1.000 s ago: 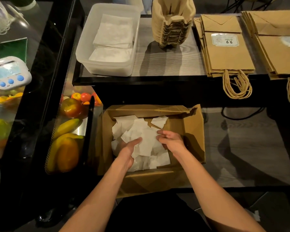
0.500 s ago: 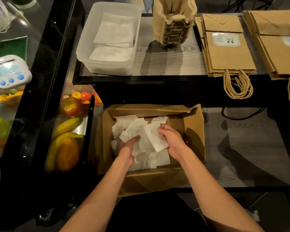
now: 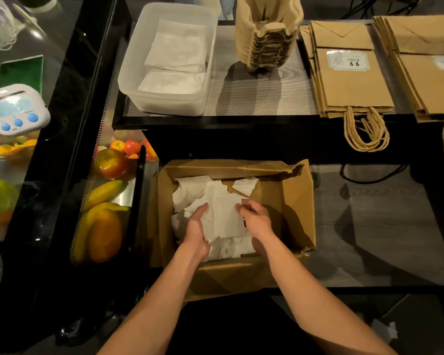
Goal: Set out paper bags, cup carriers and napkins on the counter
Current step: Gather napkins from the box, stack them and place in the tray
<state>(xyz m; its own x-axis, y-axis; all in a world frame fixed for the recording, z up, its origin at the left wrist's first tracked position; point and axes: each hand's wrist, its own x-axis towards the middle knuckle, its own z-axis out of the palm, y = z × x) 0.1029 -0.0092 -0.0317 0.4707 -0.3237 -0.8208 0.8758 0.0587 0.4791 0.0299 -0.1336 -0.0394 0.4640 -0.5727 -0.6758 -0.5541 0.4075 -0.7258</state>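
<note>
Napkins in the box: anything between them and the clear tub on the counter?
Nothing visible. The left hand and right hand grip the napkins in the open cardboard box. Up to the clear tub there is only the black front edge of the counter to clear; the tub has no lid.

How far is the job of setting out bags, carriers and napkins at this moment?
Done: paper bags and stacked cup carriers lie on the counter, and the plastic tub already holds some napkins. In hand: the left hand and right hand hold loose napkins inside the cardboard box. Left: moving these napkins to the tub.
</note>
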